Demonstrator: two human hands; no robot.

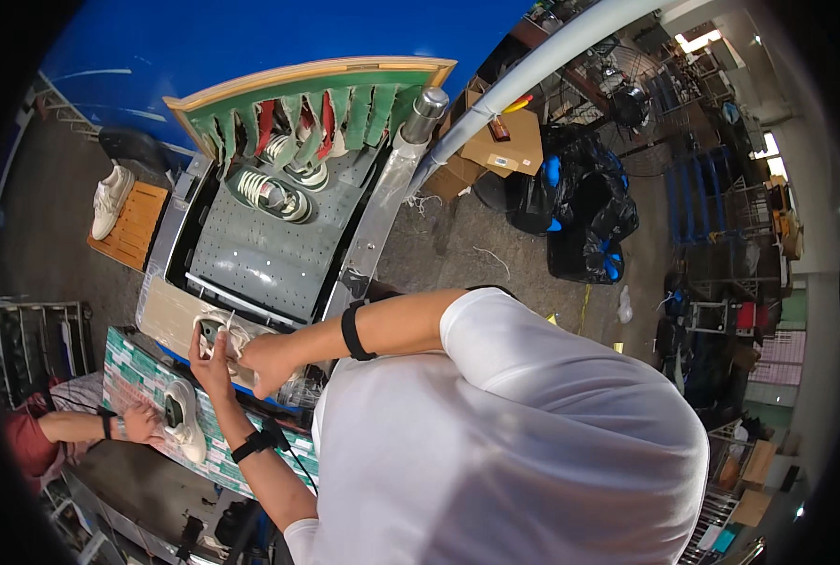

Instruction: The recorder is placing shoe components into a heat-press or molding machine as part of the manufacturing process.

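Gripping white sneaker from both sides | left hand curled beneath it | right hand closed on its near edge | second sneaker lies below-left on worktop.

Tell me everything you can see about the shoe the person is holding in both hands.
The shoe is a pale cream sneaker with white laces and a dark opening. It sits at the near end of a grey perforated conveyor, opening facing up. The left hand touches it from below, the right hand beside it. Details are small and partly hidden.
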